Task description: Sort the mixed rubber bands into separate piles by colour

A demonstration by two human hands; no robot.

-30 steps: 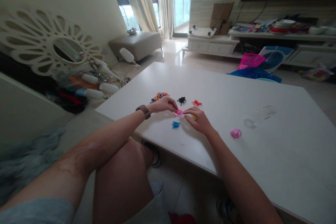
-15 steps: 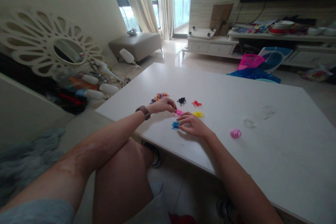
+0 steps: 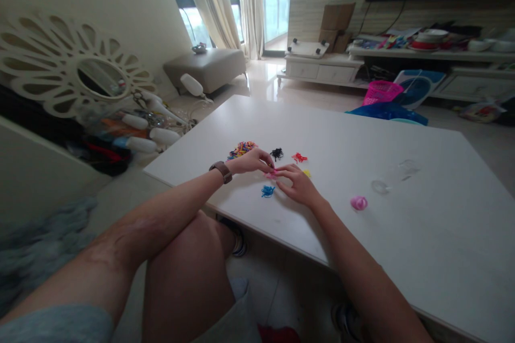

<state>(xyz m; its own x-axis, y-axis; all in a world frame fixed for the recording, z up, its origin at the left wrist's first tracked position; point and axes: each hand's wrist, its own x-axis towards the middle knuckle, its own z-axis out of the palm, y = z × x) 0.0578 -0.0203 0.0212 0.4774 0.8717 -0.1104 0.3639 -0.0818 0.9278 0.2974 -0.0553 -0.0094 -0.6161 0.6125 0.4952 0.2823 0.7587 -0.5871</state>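
Note:
Small heaps of tiny rubber bands lie on the white table (image 3: 402,246): a mixed-colour heap (image 3: 242,148), a black one (image 3: 277,153), a red one (image 3: 299,158), a blue one (image 3: 267,191), a pink one (image 3: 271,174) and a yellow one (image 3: 307,173) mostly hidden behind my right hand. My left hand (image 3: 252,161), a brown watch on its wrist, is curled with its fingertips pinched at the pink heap. My right hand (image 3: 295,184) reaches the same pink heap with its fingertips close together. What the fingers hold is too small to see.
A pink ring-shaped thing (image 3: 359,202) and clear plastic pieces (image 3: 380,186) lie to the right on the table. Left of the table the floor is cluttered with white bottles (image 3: 139,144) and a flower-shaped mirror (image 3: 76,72). A pink basket (image 3: 382,92) stands beyond.
My right hand went from the pink heap down to the blue heap, then came back up to the pink one, covering the yellow heap. My left hand stayed put.

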